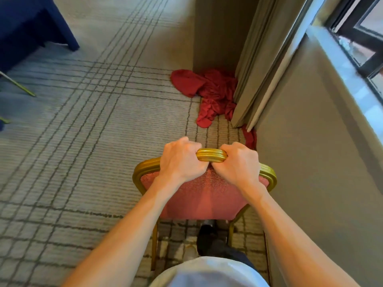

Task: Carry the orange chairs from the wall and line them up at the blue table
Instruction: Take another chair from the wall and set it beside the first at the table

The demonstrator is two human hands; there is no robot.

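Observation:
An orange chair (199, 195) with a gold frame and patterned padded back stands right in front of me, beside the wall on the right. My left hand (182, 160) and my right hand (238, 162) both grip the gold top rail of its back, close together with a short stretch of rail showing between them. The chair's seat is hidden under its back; two gold legs show below. The blue table (31, 25), draped in dark blue cloth, is at the top left, across the carpet.
A heap of red cloth (209, 94) lies on the carpet ahead at the foot of a pillar (215, 32) and beige curtain (261, 59). Wall and window sill (339, 65) run along the right. A thin chair leg (18, 83) shows at the left.

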